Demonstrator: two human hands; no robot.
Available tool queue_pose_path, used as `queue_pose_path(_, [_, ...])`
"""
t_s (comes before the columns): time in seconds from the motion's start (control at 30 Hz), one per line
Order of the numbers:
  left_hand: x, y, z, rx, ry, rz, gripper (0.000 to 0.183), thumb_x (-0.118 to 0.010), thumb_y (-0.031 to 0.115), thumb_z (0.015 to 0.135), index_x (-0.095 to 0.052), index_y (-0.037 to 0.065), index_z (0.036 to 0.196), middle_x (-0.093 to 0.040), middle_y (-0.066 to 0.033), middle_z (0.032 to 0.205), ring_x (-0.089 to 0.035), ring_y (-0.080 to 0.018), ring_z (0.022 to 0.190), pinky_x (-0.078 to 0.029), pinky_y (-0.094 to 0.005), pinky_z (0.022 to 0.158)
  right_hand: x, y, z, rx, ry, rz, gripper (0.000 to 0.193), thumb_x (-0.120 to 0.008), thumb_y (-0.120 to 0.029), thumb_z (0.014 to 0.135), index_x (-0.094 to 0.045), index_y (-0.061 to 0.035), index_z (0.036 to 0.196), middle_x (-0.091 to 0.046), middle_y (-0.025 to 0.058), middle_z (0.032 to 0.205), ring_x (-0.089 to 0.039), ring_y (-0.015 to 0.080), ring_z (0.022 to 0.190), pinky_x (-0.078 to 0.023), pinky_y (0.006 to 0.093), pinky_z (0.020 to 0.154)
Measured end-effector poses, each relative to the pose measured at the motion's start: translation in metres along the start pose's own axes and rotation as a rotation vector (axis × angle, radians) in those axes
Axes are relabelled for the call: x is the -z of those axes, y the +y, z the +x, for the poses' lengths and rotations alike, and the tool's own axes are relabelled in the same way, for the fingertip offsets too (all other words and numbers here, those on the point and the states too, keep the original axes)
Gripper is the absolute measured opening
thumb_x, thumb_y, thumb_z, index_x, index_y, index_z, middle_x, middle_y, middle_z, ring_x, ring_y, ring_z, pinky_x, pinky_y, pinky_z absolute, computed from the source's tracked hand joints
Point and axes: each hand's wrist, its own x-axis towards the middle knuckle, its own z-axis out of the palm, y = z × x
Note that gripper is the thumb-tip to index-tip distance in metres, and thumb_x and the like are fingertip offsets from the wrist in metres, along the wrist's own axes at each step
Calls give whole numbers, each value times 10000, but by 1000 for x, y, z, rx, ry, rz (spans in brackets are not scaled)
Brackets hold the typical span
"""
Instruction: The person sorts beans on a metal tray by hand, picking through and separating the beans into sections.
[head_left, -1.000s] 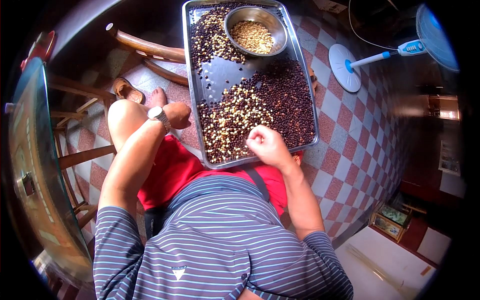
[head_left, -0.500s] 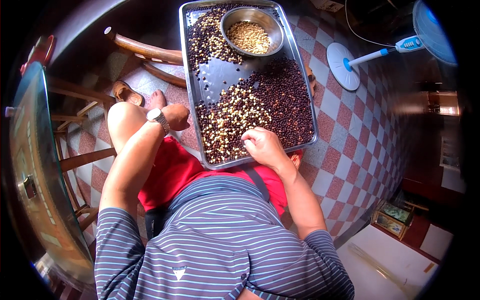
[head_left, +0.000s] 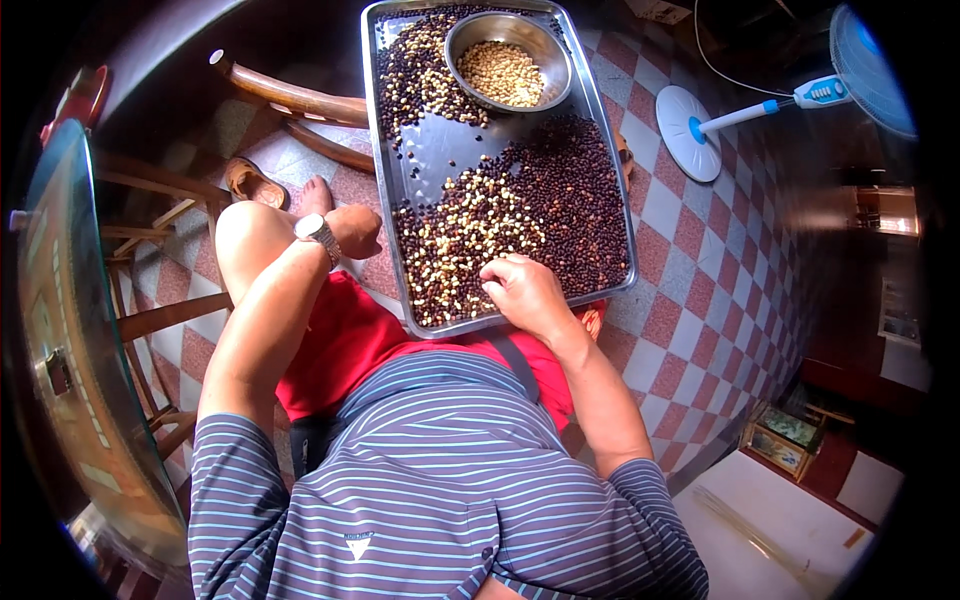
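Observation:
A large metal tray (head_left: pixel 435 170) holds dark beans (head_left: pixel 590 220) and a mix of dark and pale yellow beans (head_left: pixel 470 225). At its far end sits a steel bowl (head_left: pixel 558 72) filled with pale beans (head_left: pixel 502 72). My right hand (head_left: pixel 528 293) is over the near part of the mixed beans, thumb and fingers drawn together in a pinch; anything between the tips is too small to make out. Just left of the tray, my left hand (head_left: pixel 355 232), with a watch (head_left: pixel 312 229) on the wrist, is curled closed. Its fingertips and whatever they may hold are hidden.
A glass-topped table (head_left: pixel 85 330) stands at the left. Beyond my left knee are a curved wooden piece (head_left: pixel 290 98) and a sandal (head_left: pixel 255 186). A white and blue standing fan (head_left: pixel 690 133) is at the right on the checkered tile floor (head_left: pixel 690 235).
My right hand has shifted very slightly left over the beans, still pinched. My left hand stays curled beside the tray. The tray appears slightly further right in the view.

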Motion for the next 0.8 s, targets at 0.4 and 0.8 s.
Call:
queue_pose_path(0.4, [15,1,-10,-46,-195,14,1045,-839,620,538,-463,81,1350,-455,-199,1306,-370,-325,1296,-282,-398,1099,40,2,-4,-391,-48,1437,106,-522,-32,934,-616,-47,980,-600,4,781,-520,65,658,-448,215,603])
queue_pose_path(0.8, [9,-1,-4,-39,-159,8,1048,-844,618,531,-465,98,1358,-455,-196,1299,-375,-330,1280,-282,-399,1097,10,4,-3,-45,-94,41,108,-705,-150,801,-706,-68,872,-670,156,816,-666,346,773,-539,429,713])
